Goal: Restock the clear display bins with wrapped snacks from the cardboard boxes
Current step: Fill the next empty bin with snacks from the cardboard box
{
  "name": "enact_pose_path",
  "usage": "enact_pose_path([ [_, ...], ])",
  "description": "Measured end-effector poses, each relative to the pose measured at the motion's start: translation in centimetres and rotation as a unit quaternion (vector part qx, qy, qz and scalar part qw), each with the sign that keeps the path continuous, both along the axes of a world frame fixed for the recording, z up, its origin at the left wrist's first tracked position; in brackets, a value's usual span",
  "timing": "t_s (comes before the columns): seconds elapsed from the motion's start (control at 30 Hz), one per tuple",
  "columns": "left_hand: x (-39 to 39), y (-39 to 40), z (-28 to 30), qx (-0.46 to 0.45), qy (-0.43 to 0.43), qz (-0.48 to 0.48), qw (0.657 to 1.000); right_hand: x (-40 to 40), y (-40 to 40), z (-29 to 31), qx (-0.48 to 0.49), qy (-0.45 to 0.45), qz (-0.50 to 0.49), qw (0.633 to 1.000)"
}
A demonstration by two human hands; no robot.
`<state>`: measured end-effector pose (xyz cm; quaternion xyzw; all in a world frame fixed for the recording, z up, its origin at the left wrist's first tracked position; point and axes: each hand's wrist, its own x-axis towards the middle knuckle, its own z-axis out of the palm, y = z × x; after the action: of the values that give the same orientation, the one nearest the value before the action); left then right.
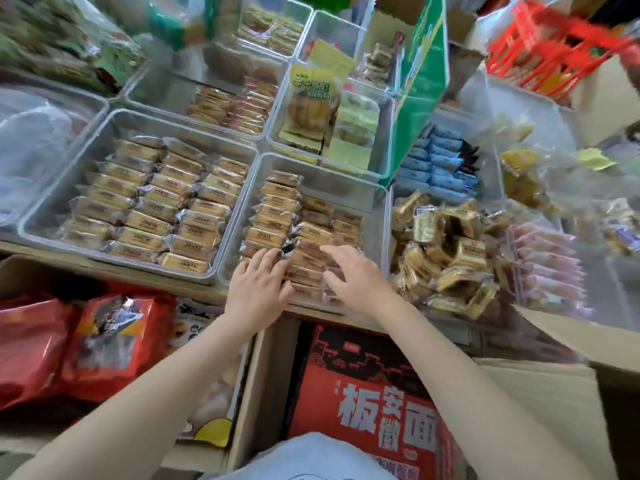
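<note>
A clear display bin (375,216) in the middle holds rows of brown wrapped snack cakes (277,211). Both hands reach into its near end. My left hand (258,284) lies flat with straight fingers on the packets at the front left. My right hand (349,273) rests beside it, fingers spread over the packets at the front middle. Neither hand visibly grips a packet. Below the bins sits an open cardboard box (256,393) with a red printed carton (367,396) inside.
A wider bin of similar yellow cakes (149,202) stands to the left. A bin of loose golden packets (446,258) is on the right, beside pink ones (550,268). Red snack bags (104,341) fill a box at lower left. More bins stand behind.
</note>
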<state>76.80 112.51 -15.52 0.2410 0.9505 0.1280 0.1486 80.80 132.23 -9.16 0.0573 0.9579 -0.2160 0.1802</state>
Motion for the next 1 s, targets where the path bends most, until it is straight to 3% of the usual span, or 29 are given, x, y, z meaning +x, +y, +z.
enact_pose_path([
  [0.13, 2.9, 2.2, 2.4, 0.073, -0.002, -0.003, 0.997, 6.2, 2.1, 6.1, -0.073, 0.061, -0.041, 0.995],
  [0.3, 14.0, 11.0, 8.5, 0.205, -0.006, -0.134, 0.969, 18.8, 7.7, 12.6, -0.074, 0.225, -0.132, 0.963],
  [0.43, 24.0, 17.8, 12.0, 0.283, -0.019, -0.244, 0.927, 29.7, 14.4, 14.9, -0.061, 0.26, -0.25, 0.931],
  [0.57, 31.9, 23.8, 14.6, 0.306, 0.006, -0.31, 0.9, 37.8, 22.2, 13.2, -0.005, 0.163, -0.335, 0.928],
  [0.77, 37.5, 30.7, 14.0, 0.171, 0.063, -0.281, 0.942, 42.5, 31.0, 7.1, 0.083, -0.084, -0.252, 0.96],
  [1.0, 37.5, 32.9, 13.0, 0.079, 0.127, -0.196, 0.969, 40.4, 37.2, -2.5, 0.068, -0.205, -0.226, 0.95],
])
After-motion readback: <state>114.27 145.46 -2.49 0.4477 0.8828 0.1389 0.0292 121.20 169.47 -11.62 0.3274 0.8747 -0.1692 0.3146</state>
